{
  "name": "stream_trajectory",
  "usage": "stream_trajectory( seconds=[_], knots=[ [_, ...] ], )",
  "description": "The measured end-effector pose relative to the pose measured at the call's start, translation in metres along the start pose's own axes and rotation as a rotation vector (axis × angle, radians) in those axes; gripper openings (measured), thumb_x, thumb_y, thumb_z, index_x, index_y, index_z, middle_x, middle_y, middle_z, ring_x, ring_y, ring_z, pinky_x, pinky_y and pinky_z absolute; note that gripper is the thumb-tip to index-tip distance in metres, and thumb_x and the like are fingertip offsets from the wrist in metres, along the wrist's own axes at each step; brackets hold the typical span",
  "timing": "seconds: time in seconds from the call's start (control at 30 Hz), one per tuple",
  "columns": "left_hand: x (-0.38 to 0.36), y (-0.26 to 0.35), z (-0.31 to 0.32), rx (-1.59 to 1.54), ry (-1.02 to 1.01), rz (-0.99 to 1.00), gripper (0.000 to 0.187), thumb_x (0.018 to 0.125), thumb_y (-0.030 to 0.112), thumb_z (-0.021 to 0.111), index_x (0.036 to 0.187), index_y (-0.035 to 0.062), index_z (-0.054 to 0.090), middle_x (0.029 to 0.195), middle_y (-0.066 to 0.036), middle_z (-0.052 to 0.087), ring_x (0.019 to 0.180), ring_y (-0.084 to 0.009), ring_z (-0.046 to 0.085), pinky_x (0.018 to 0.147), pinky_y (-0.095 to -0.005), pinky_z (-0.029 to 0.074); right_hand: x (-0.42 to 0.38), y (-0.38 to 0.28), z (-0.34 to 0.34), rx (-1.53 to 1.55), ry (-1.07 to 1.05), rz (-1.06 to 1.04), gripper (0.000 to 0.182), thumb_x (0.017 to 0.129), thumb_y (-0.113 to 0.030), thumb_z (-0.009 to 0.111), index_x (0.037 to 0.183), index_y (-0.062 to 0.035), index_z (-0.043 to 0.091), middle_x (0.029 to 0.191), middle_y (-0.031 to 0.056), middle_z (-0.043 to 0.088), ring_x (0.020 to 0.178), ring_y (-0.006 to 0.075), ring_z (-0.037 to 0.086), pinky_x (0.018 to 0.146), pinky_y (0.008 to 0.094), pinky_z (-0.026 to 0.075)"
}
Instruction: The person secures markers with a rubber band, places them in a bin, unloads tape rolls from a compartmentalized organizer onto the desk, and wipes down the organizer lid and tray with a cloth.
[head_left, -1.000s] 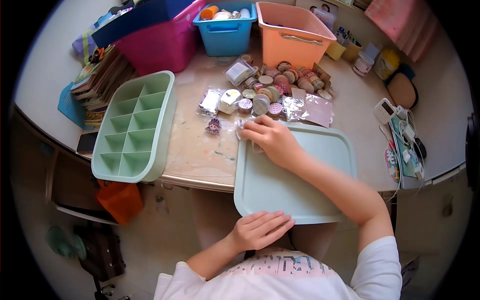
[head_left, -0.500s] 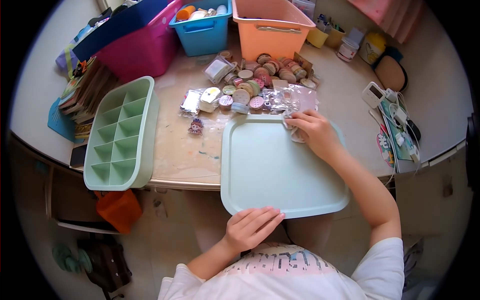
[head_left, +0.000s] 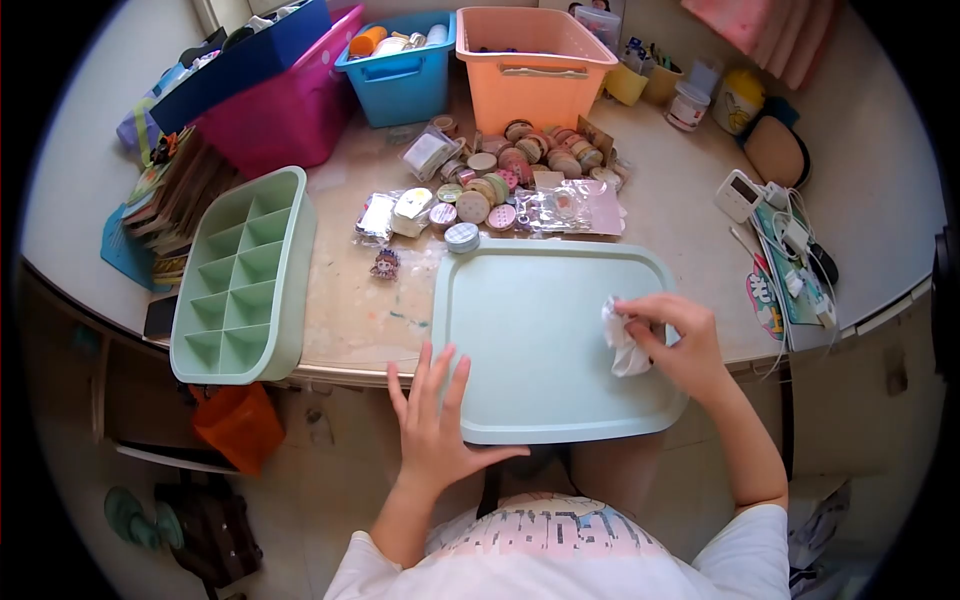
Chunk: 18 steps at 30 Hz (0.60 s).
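Observation:
A pale green tray-like lid [head_left: 540, 340] lies at the front of the desk, its near edge jutting out over my lap. Over its right side, my right hand [head_left: 680, 340] pinches a crumpled white tissue [head_left: 626, 340]. My left hand [head_left: 433, 425] is open, fingers spread, at the lid's near left corner. A roll of washi tape [head_left: 462, 237] sits at the lid's far left edge. To the left stands a pale green box with compartments [head_left: 300, 300], whose visible sections hold nothing.
Several tape rolls [head_left: 472, 207] and plastic packets [head_left: 560, 205] are heaped behind the lid. A small figure charm [head_left: 385, 265] lies left of it. Blue [head_left: 405, 90], orange [head_left: 540, 95] and magenta [head_left: 270, 125] bins line the back. Cables and a white device [head_left: 739, 196] lie right.
My right hand has brought the tissue from the lid's far edge toward its near right side. My left hand has left the near edge, moved left and spread its fingers.

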<state>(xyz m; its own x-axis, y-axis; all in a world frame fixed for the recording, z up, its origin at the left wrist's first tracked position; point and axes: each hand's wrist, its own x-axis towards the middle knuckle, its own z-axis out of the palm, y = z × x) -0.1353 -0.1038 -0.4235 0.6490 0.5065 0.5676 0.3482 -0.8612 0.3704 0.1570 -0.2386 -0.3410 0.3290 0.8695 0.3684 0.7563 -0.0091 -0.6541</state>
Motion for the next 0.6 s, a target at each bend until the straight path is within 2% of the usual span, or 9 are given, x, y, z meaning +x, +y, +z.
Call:
stream_trajectory(
  seconds=[0.03,0.13,0.23,0.3,0.33,0.4,0.47,0.5,0.6],
  knots=[
    [0.002,-0.003,0.003,0.006,-0.001,-0.003,0.127,0.06,0.079,0.084,0.154,0.0055,0.042,0.147,-0.015,0.056,0.145,-0.0488,0.042,0.118,-0.0685,0.022,-0.003,-0.006,0.003,0.035,-0.05,0.003,0.033,0.086,0.007,0.071,0.114,-0.0083,0.079,0.1,0.0092,0.076,0.081,0.0171,0.071,0.068,0.0285,0.057],
    [0.008,0.003,0.01,-0.121,0.003,0.114,0.116,0.066,0.073,0.083,0.152,0.0046,0.046,0.149,-0.018,0.053,0.142,-0.0474,0.046,0.113,-0.0582,0.037,-0.007,-0.02,0.012,0.071,-0.119,-0.005,0.035,0.086,0.007,0.072,0.116,-0.0101,0.078,0.11,0.0101,0.074,0.086,0.0191,0.072,0.074,0.031,0.059],
    [0.017,0.026,0.02,-0.103,-0.014,0.045,0.116,0.068,0.073,0.082,0.153,0.0041,0.044,0.149,-0.018,0.053,0.143,-0.0462,0.045,0.112,-0.058,0.038,-0.006,-0.02,0.033,0.094,-0.186,-0.069,0.036,0.086,0.005,0.072,0.119,-0.009,0.076,0.122,0.0109,0.071,0.096,0.0227,0.07,0.083,0.0347,0.06],
    [0.019,0.024,0.026,-0.107,0.032,0.059,0.121,0.067,0.074,0.082,0.155,0.0023,0.041,0.148,-0.019,0.052,0.139,-0.0446,0.048,0.109,-0.0561,0.04,0.0,-0.014,0.047,0.012,-0.376,-0.369,0.033,0.084,0.001,0.073,0.117,-0.0051,0.074,0.125,0.0098,0.07,0.103,0.0258,0.068,0.089,0.0368,0.059],
    [0.018,0.021,0.025,-0.091,0.036,0.053,0.13,0.061,0.076,0.084,0.157,0.0013,0.036,0.148,-0.019,0.052,0.136,-0.0425,0.049,0.108,-0.0549,0.041,0.005,-0.012,0.049,0.021,-0.43,-0.393,0.034,0.081,-0.002,0.073,0.115,-0.003,0.074,0.124,0.008,0.072,0.108,0.0271,0.065,0.092,0.0377,0.058],
    [0.019,0.014,0.021,-0.047,0.037,0.059,0.145,0.052,0.078,0.088,0.16,0.0004,0.028,0.149,-0.018,0.051,0.129,-0.0361,0.052,0.105,-0.0506,0.042,0.025,0.0,0.059,0.011,-0.421,-0.45,0.036,0.08,-0.001,0.072,0.116,-0.0035,0.074,0.119,0.0079,0.073,0.106,0.0266,0.065,0.091,0.0377,0.058],
    [0.016,0.008,0.019,-0.063,0.009,0.025,0.146,0.051,0.077,0.088,0.159,0.0004,0.028,0.149,-0.017,0.051,0.13,-0.0352,0.052,0.106,-0.0496,0.042,0.054,0.01,0.072,-0.024,-0.353,-0.539,0.038,0.077,-0.001,0.07,0.115,-0.0046,0.073,0.105,0.0075,0.074,0.1,0.0272,0.065,0.087,0.038,0.057],
    [0.015,0.006,0.018,-0.082,-0.011,-0.006,0.146,0.051,0.077,0.089,0.159,0.0005,0.029,0.149,-0.017,0.051,0.131,-0.0342,0.052,0.106,-0.0485,0.042,0.068,0.022,0.085,-0.063,-0.241,-0.54,0.031,0.076,-0.001,0.069,0.107,-0.004,0.073,0.1,0.0091,0.073,0.097,0.0289,0.065,0.085,0.0388,0.056],
    [0.016,0.001,0.014,-0.143,-0.037,-0.021,0.141,0.054,0.071,0.092,0.159,0.0001,0.03,0.145,-0.017,0.052,0.127,-0.0336,0.054,0.106,-0.047,0.043,0.095,0.027,0.109,-0.158,-0.067,-0.577,0.026,0.076,-0.001,0.069,0.102,-0.0039,0.071,0.097,0.0102,0.071,0.095,0.031,0.064,0.084,0.04,0.056]
  ],
)
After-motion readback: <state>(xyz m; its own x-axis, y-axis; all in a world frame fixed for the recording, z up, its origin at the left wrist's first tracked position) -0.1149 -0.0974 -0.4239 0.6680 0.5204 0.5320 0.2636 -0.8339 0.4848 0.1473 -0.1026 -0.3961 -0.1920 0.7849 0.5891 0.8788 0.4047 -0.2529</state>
